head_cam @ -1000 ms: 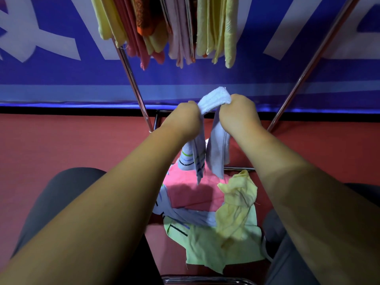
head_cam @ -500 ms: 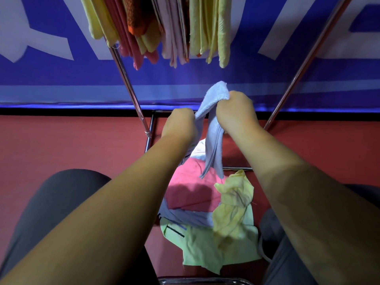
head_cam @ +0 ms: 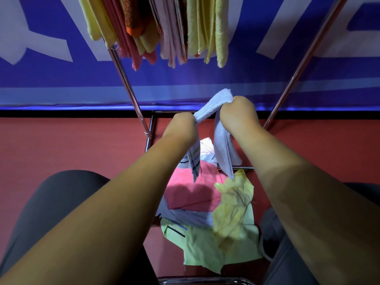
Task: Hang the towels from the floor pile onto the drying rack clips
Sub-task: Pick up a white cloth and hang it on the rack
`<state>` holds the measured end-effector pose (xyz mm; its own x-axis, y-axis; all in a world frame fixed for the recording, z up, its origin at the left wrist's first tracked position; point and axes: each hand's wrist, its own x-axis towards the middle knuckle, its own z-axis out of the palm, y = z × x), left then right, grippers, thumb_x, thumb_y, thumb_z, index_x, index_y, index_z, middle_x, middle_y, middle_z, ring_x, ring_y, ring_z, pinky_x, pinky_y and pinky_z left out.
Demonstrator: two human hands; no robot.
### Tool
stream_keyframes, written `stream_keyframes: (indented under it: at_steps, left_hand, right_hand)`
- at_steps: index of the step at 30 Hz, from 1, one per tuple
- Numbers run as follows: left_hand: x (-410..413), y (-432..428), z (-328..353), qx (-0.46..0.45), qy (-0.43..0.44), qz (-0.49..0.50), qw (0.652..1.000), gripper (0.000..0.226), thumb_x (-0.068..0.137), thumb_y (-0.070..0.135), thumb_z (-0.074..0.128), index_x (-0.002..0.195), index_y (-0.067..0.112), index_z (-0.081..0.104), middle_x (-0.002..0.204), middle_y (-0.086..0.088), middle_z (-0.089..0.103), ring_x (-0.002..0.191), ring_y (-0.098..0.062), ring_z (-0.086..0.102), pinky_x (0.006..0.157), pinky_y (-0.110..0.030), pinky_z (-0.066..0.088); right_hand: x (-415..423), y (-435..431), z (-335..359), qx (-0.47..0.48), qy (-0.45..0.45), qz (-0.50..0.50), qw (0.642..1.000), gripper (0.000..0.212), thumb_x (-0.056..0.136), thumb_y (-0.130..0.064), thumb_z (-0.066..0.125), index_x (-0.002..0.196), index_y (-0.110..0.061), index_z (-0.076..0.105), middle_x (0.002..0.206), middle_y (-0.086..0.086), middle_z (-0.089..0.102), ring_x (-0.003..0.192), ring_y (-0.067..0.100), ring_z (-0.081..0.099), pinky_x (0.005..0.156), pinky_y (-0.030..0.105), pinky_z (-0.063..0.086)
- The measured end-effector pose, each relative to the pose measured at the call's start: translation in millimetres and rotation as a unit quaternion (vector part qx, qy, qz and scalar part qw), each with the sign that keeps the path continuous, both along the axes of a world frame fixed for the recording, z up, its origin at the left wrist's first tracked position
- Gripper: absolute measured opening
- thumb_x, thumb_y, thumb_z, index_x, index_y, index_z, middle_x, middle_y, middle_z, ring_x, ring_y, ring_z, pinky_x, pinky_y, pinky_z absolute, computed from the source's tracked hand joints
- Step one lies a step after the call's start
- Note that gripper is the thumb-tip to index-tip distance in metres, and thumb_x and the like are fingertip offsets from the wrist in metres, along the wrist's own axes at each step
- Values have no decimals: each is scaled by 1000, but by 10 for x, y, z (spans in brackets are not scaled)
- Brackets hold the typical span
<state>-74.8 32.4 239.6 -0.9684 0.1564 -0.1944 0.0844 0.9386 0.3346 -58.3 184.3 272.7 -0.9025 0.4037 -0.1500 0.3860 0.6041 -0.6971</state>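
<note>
Both my hands hold one pale blue towel (head_cam: 223,145) above the floor pile. My left hand (head_cam: 183,125) grips its striped end, which hangs down by my wrist. My right hand (head_cam: 236,112) grips the upper fold, and the rest drops to a point near the pile. The pile (head_cam: 207,204) lies on the red floor between my knees: a pink towel, a crumpled yellow one, a light green one and a blue-grey one. Several yellow, pink and orange towels (head_cam: 164,27) hang from the drying rack at the top; its clips are out of view.
Two slanted metal rack legs (head_cam: 131,93) (head_cam: 300,64) frame the hands, joined by low crossbars near the floor. A blue and white banner (head_cam: 267,83) covers the wall behind. My dark trouser knees (head_cam: 51,212) flank the pile. A metal bar (head_cam: 201,280) runs along the bottom edge.
The hands shifted the blue towel between them: the left hand dropped and slid along the cloth, then came back up near the right, and the striped end shows below it again.
</note>
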Motion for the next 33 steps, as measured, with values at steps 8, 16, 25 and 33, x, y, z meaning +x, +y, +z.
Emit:
stream_keyframes:
  at_steps: [8, 16, 25, 33]
  left_hand:
    - [110, 66, -110, 62, 42, 13, 997, 20, 98, 34, 58, 95, 15, 51, 97, -9, 62, 80, -34, 53, 67, -37, 42]
    - [128, 151, 60, 156, 115, 23, 981, 17, 97, 25, 55, 100, 9, 52, 101, -16, 70, 88, -40, 63, 65, -40, 42]
    - [290, 57, 367, 138, 147, 36, 979, 14, 103, 20, 52, 97, 7, 54, 94, -18, 67, 78, -38, 55, 64, -37, 35]
    - [546, 88, 1111, 106, 197, 3, 975, 20, 98, 33, 52, 106, 15, 53, 98, -9, 65, 87, -38, 61, 65, -41, 45]
  right_hand:
    - [14, -100, 64, -4, 21, 39, 999, 26, 96, -12, 46, 108, -5, 69, 114, 18, 72, 95, 36, 63, 72, 31, 40]
    - [101, -171, 95, 29, 45, 82, 995, 23, 97, -16, 49, 103, -8, 70, 110, 17, 72, 87, 33, 55, 72, 32, 38]
    - [367, -51, 198, 57, 26, 41, 997, 24, 98, -9, 49, 109, 0, 68, 121, 27, 70, 111, 45, 64, 80, 37, 46]
    - [629, -43, 937, 64, 44, 53, 996, 24, 97, -9, 46, 106, -5, 68, 116, 23, 71, 99, 41, 64, 74, 34, 43]
